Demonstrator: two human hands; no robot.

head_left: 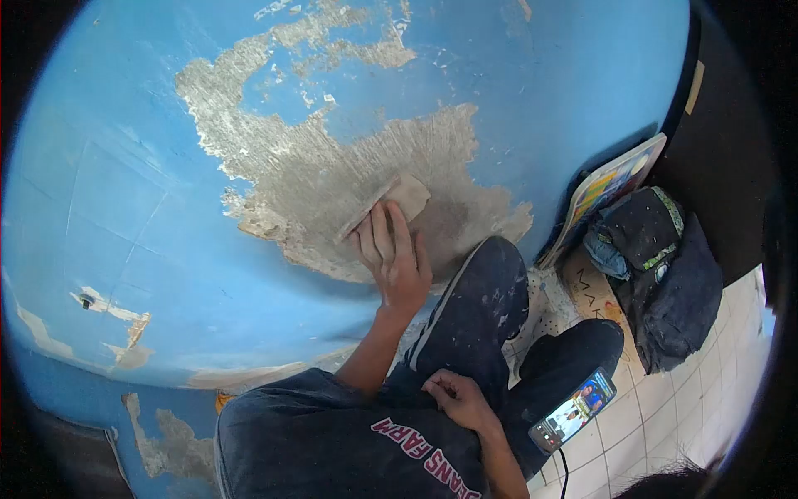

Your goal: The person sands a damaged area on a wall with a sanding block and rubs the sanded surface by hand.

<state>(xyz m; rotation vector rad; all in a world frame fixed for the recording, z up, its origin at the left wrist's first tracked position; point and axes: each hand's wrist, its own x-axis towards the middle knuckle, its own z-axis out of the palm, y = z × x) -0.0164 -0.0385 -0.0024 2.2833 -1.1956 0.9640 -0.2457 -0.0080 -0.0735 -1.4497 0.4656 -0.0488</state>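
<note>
Shirt point(307, 441): dark, with pink letters I read as JEANS FARM.
Right hand point(465, 403): mine, loosely curled over my lap; I cannot tell whether it encloses anything.
Phone point(573, 412): against my right leg, screen lit, small print unreadable, cable point(566, 476) trailing.
Left hand point(401, 279): mine, fingers together, pressing a flat pad point(409, 197) to the wall; much the nearer hand to it.
Pad: ahead of me, beyond my left fingertips, its long edge slanting from lower left to upper right.
Wall point(540, 100): blue paint, peeled around a rough grey patch point(283, 158) under the pad.
Carton point(592, 283): right of my knees, showing "MAK", the rest covered by dark cloth point(682, 291).
Panel point(611, 187): colourful, leaning behind the carton, lettering illegible.
</note>
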